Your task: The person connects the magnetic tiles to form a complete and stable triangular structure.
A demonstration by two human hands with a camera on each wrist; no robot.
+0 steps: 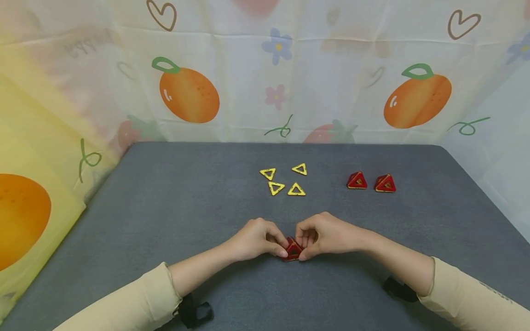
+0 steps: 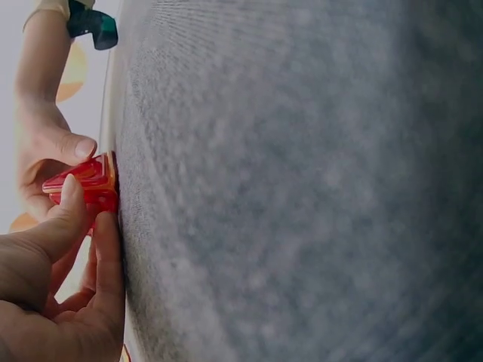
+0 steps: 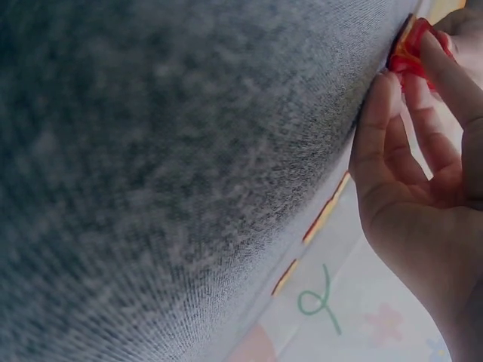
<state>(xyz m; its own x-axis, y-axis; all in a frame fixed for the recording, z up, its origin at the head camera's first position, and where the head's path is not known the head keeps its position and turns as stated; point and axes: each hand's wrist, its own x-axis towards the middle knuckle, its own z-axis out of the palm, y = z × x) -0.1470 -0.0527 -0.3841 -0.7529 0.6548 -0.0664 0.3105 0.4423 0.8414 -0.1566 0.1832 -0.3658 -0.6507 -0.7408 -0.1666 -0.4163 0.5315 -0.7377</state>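
Pale sleeves [image 1: 120,299] lie nearest to us, low in the head view, with dark fittings [image 1: 196,312] strapped by the wrists. Just past them, between our hands, a red pyramid [image 1: 296,249] sits on the counter [image 1: 165,197], seemingly on its base, with a triangular opening in the face toward us. Our left grip [image 1: 257,241] pinches it from one side and our right grip [image 1: 327,233] from the other, both narrow, each with a thumb at the front.

We judge the step in hand to be squaring or pressing its edges together. To do that well, we should push evenly from both sides, let the counter bear the base, and put thumb pressure near the seams rather than over the opening. Too hard a push from one side could twist a panel loose, we think.

As for pose, our forearms slant inward from the two lower corners, wrists low and arched, knuckles raised, fingers bent down to the piece. Four yellow triangles [image 1: 296,194] lie flat beyond our hands, and two other red pyramids [image 1: 357,180] stand farther right, all well apart from our work, which should leave us elbow room
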